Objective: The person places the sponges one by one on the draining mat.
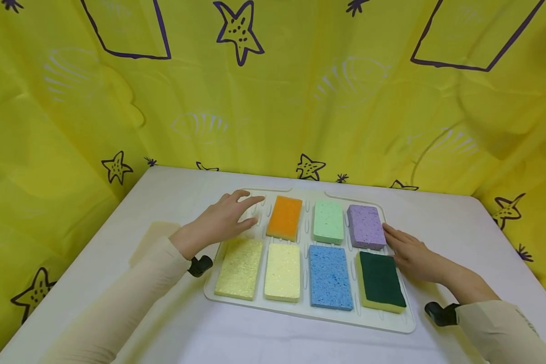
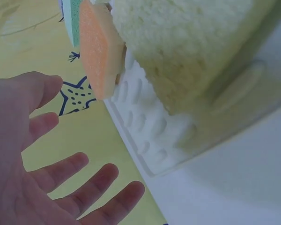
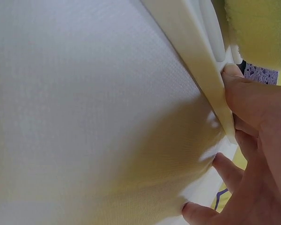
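My left hand [image 1: 223,217] hovers over the back left corner of a white ribbed tray [image 1: 307,318], fingers spread and holding nothing. Beside its fingertips lies an orange sponge [image 1: 284,217]. My right hand [image 1: 411,253] grips the tray's right rim, thumb [image 3: 246,91] over the top and other fingers along the outside and the table. A purple sponge [image 1: 366,226] and a yellow sponge with a dark green scouring side [image 1: 381,280] lie right by it. The tray also bears a mint sponge [image 1: 328,221], a blue sponge [image 1: 330,277] and two pale yellow sponges [image 1: 282,272].
A flat pale yellow piece [image 1: 152,237] lies on the white table [image 1: 250,338] at the left, partly behind my left sleeve. A yellow patterned curtain [image 1: 273,101] hangs along the table's back and sides. Black cameras [image 1: 200,266] sit at both wrists.
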Demonstrator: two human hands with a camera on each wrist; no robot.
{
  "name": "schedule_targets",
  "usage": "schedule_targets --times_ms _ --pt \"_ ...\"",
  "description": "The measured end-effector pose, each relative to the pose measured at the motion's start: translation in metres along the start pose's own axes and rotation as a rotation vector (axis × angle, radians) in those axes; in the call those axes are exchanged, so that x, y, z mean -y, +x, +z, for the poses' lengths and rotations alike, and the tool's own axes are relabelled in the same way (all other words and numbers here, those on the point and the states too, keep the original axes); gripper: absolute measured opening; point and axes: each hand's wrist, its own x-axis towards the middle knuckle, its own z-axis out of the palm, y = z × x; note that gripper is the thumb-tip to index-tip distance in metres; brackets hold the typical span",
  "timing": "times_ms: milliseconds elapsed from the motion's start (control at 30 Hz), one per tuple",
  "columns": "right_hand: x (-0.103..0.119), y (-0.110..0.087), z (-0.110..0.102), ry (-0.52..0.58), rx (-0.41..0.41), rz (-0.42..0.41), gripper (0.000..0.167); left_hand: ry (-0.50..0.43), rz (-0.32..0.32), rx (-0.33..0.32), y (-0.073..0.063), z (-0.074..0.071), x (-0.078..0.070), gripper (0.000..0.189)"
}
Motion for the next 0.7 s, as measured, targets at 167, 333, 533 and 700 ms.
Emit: schedule_targets --times_ms 167,333,533,700 --pt "0.001 0.001 0.0 0.005 0.0 0.011 0.064 -0.004 -0.021 -0.001 -0.009 -0.001 0.007 0.056" --pt "0.002 0.001 -0.001 0.003 0.004 0.015 0.064 0.003 -0.023 -0.017 -0.019 -0.004 0.014 0.057" --pt "0.002 0.002 -0.002 0.004 0.009 0.021 0.064 0.006 -0.032 -0.024 -0.032 -0.005 0.025 0.058" --pt "0.002 0.001 -0.001 0.005 0.007 0.02 0.064 -0.026 -0.051 -0.016 -0.043 -0.004 0.032 0.059"
